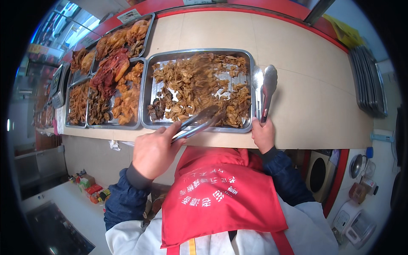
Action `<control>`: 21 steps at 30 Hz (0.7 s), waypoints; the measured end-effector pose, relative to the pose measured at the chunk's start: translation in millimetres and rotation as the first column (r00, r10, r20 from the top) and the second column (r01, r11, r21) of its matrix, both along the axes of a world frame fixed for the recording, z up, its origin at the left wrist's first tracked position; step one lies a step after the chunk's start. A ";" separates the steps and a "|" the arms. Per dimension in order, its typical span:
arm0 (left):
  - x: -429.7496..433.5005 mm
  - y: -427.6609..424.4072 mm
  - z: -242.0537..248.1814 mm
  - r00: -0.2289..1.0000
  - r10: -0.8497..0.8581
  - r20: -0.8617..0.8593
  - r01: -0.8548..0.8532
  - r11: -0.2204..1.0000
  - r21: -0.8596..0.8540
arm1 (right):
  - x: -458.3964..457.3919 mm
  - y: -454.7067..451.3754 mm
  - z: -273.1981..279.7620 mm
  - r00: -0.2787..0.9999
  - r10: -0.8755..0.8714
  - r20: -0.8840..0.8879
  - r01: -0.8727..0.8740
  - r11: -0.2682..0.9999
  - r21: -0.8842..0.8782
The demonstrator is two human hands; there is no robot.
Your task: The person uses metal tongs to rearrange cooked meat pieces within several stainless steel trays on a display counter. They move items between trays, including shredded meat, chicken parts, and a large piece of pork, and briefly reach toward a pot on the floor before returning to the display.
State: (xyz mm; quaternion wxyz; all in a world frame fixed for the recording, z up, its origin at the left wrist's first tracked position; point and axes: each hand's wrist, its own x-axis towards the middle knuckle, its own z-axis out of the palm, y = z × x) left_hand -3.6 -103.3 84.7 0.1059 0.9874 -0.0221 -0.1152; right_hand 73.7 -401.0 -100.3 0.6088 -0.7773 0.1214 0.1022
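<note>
My left hand (156, 149) grips a pair of metal tongs (197, 126); their blurred tips lie over brown cooked pieces (194, 83), which look like meat, in a large steel tray (197, 50). Another pair of metal tongs (269, 79) is in my right hand (264, 134), beside the tray's right edge on the counter, with its jaws upward and a little apart. Neither pair plainly holds a piece. Food fills much of the tray, with bare metal showing between the heaps.
Smaller steel trays (143, 95) on the left hold reddish meat (110, 71), orange-brown pieces and shredded food. A scale (59, 84) stands beyond them. Stacked trays (368, 81) are at the right end of the beige counter (306, 95). A red ledge (287, 20) borders its far side.
</note>
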 end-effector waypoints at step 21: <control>-51.6 68.9 24.0 0.902 0.407 0.144 -0.391 0.912 -0.125 | 0.6 0.3 5.0 0.992 -0.020 -0.121 0.026 0.998 0.050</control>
